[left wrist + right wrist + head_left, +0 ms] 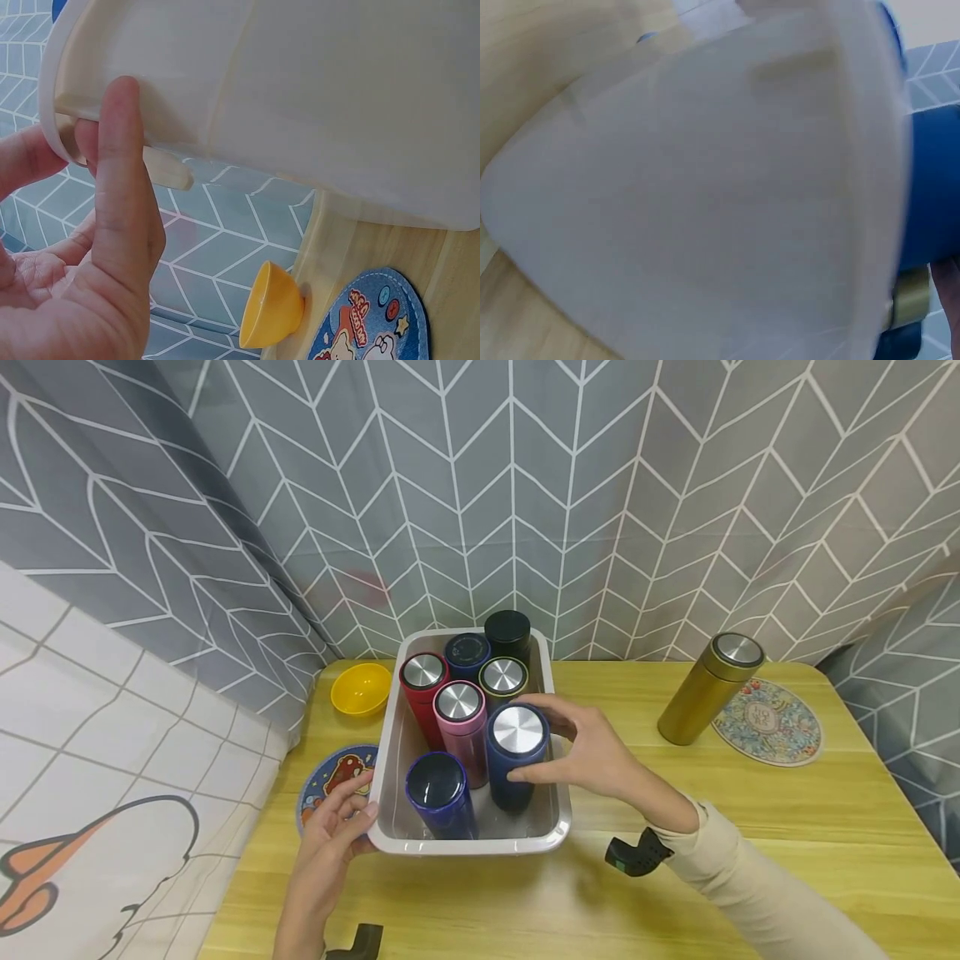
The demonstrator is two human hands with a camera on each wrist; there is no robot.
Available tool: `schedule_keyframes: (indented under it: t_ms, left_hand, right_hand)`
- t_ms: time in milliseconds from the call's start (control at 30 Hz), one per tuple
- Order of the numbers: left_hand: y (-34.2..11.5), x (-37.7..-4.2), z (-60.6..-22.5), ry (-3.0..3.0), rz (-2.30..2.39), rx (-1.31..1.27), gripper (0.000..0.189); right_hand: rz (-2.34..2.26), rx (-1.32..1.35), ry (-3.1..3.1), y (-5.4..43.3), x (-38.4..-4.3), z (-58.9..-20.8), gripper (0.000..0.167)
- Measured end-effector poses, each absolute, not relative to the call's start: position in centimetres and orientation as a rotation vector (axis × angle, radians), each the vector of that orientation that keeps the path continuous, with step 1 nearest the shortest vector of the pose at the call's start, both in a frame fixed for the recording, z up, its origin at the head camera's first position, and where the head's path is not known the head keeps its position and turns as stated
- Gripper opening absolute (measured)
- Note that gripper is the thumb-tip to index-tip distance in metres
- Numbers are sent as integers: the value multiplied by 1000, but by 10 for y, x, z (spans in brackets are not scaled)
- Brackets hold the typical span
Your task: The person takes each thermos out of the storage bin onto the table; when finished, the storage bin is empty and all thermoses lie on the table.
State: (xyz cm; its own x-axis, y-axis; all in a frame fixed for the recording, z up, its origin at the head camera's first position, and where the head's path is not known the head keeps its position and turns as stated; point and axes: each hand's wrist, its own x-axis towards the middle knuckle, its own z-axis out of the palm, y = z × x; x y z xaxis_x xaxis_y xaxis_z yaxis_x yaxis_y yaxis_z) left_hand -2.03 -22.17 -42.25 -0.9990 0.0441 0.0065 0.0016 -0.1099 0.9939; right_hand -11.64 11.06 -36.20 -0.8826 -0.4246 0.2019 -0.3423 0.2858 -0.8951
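My right hand grips a navy thermos bottle with a silver lid top, thumb on the near side and fingers behind. The bottle stands upright within a pale plastic bin, at its right side. In the right wrist view, the blue bottle rises past the rim. My left hand pinches the bin's left rim near the front corner, as the left wrist view shows. Also in the bin are a glossy blue bottle, a pink bottle, a red bottle and several more behind.
A gold bottle stands on the wooden table to the right, beside a round patterned mat. Left of the bin are a yellow bowl and a blue cartoon mat. A grey curtain hangs behind the table.
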Motion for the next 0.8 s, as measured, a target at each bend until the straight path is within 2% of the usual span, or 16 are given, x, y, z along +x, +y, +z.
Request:
schedule_keyframes:
  t_ms: [300, 633, 800]
  left_hand:
    - [-222, -20, -422, 2086, 2311, 41, 41]
    - [-221, -20, -422, 2088, 2314, 13, 41]
    - [-222, -21, -423, 2072, 2316, 17, 41]
  right_hand:
    - [-1836, -698, 2481, 116, -100, -329, 79]
    - [-2132, -1071, 2441, 121, -90, -297, 86]
    - [-2352, -1249, 2237, 128, -92, -282, 84]
